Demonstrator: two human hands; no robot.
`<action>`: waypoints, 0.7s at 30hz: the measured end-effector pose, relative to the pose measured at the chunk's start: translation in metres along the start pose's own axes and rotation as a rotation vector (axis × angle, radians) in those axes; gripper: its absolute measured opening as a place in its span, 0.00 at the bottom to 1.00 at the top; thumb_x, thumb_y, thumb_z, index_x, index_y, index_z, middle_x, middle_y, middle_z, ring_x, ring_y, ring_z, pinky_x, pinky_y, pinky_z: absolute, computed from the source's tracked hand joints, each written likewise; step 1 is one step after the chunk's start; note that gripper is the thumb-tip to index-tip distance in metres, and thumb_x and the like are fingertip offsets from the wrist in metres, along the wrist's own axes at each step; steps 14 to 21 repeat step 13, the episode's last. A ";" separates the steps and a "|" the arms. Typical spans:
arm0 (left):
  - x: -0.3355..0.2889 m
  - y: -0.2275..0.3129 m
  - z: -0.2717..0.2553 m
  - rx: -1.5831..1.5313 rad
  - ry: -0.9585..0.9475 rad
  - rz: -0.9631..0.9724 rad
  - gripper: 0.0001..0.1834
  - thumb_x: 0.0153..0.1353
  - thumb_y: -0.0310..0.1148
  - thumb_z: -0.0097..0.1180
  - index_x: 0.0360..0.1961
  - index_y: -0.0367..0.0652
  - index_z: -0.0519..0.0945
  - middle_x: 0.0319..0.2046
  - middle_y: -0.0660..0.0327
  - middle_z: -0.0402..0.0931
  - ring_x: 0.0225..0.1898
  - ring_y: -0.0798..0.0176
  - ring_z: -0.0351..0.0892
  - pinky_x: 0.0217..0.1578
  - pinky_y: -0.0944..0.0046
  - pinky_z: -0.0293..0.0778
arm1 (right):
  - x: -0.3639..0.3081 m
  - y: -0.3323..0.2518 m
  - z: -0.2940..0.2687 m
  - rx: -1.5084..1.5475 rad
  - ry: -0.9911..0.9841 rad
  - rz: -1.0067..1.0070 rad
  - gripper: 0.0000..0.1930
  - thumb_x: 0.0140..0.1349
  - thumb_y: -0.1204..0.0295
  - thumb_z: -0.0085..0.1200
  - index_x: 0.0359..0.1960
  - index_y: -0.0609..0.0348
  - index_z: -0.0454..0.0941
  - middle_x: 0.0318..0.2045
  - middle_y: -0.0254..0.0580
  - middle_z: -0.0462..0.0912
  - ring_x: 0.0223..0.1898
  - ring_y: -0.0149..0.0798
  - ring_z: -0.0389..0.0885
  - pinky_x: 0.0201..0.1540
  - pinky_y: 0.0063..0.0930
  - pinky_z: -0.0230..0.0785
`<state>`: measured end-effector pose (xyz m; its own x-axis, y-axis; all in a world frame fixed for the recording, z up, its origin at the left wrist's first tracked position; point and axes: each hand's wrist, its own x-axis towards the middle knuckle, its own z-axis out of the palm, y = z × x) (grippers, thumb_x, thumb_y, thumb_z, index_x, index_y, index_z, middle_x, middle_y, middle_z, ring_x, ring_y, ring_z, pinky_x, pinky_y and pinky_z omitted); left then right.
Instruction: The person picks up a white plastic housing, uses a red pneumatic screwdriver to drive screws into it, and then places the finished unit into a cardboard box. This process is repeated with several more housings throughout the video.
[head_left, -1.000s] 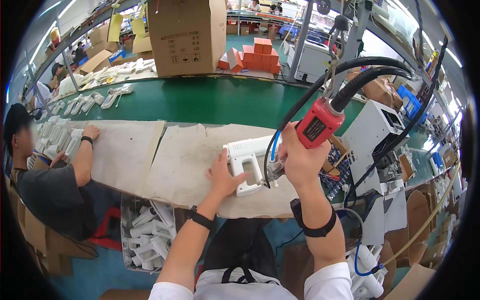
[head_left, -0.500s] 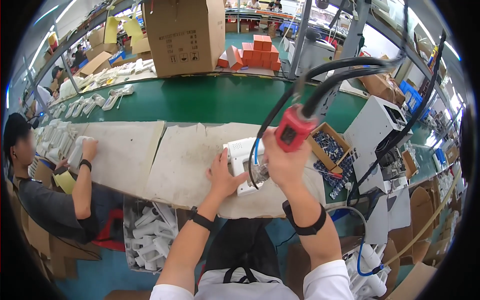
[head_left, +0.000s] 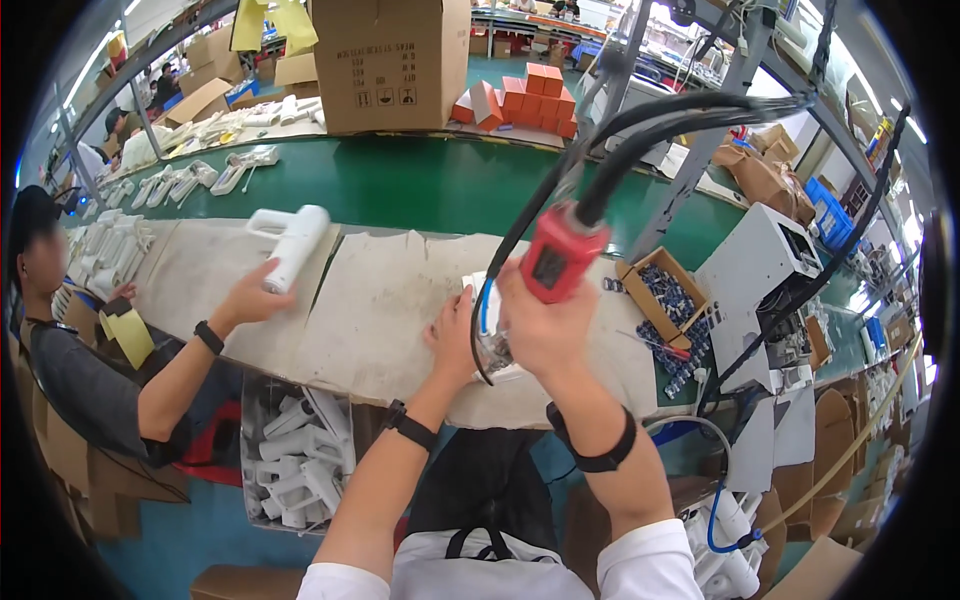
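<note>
My right hand (head_left: 548, 325) is wrapped round a red power screwdriver (head_left: 572, 245) with thick black cables at its top and a thin blue tube beside it. Its metal lower end reaches down over a white plastic housing (head_left: 512, 373) on the pale worktop. The fingers of my left hand (head_left: 452, 340) hold that housing on its left side. Most of the housing is hidden by my hands and the tool, so I cannot tell whether the tip touches it.
At left a co-worker's hand (head_left: 252, 295) holds a white gun-shaped housing (head_left: 300, 245) over the bench. An open cardboard box (head_left: 672, 290) of small dark parts is right of my hands. Below the bench stands a bin (head_left: 250, 470) of white housings. Black cables hang overhead.
My right hand and the screwdriver have moved a little left, now covering more of the white housing. The co-worker's hand has carried a gun-shaped housing rightward, towards my side of the bench.
</note>
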<state>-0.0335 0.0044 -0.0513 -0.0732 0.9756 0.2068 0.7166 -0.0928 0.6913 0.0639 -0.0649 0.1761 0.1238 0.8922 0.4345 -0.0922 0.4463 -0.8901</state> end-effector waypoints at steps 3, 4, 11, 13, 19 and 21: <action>-0.005 -0.014 0.009 -0.018 -0.007 -0.001 0.52 0.44 0.49 0.63 0.69 0.52 0.50 0.61 0.54 0.59 0.63 0.50 0.58 0.57 0.37 0.46 | -0.004 -0.001 0.002 -0.067 0.017 0.150 0.07 0.58 0.72 0.58 0.26 0.62 0.76 0.18 0.33 0.77 0.17 0.24 0.72 0.20 0.22 0.63; -0.011 -0.012 0.012 -0.059 0.076 0.028 0.50 0.45 0.51 0.62 0.68 0.51 0.52 0.59 0.53 0.62 0.61 0.51 0.61 0.57 0.37 0.47 | -0.005 0.000 0.002 -0.108 -0.005 0.068 0.07 0.58 0.72 0.57 0.26 0.62 0.76 0.19 0.33 0.77 0.20 0.24 0.73 0.22 0.22 0.65; -0.020 0.036 -0.022 -0.214 0.142 0.330 0.37 0.56 0.42 0.55 0.64 0.38 0.58 0.53 0.46 0.72 0.58 0.48 0.69 0.56 0.53 0.65 | 0.018 -0.033 -0.042 -0.139 0.045 0.025 0.15 0.57 0.65 0.60 0.41 0.62 0.77 0.28 0.38 0.82 0.28 0.33 0.77 0.35 0.27 0.70; -0.005 0.053 -0.046 -0.403 -0.071 0.475 0.43 0.52 0.41 0.61 0.67 0.45 0.55 0.59 0.49 0.66 0.58 0.47 0.68 0.59 0.55 0.63 | 0.027 -0.067 -0.068 -0.417 0.028 0.004 0.22 0.57 0.59 0.58 0.48 0.60 0.72 0.34 0.45 0.84 0.34 0.49 0.83 0.40 0.42 0.72; -0.005 0.053 -0.046 -0.403 -0.071 0.475 0.43 0.52 0.41 0.61 0.67 0.45 0.55 0.59 0.49 0.66 0.58 0.47 0.68 0.59 0.55 0.63 | 0.027 -0.067 -0.068 -0.417 0.028 0.004 0.22 0.57 0.59 0.58 0.48 0.60 0.72 0.34 0.45 0.84 0.34 0.49 0.83 0.40 0.42 0.72; -0.005 0.053 -0.046 -0.403 -0.071 0.475 0.43 0.52 0.41 0.61 0.67 0.45 0.55 0.59 0.49 0.66 0.58 0.47 0.68 0.59 0.55 0.63 | 0.027 -0.067 -0.068 -0.417 0.028 0.004 0.22 0.57 0.59 0.58 0.48 0.60 0.72 0.34 0.45 0.84 0.34 0.49 0.83 0.40 0.42 0.72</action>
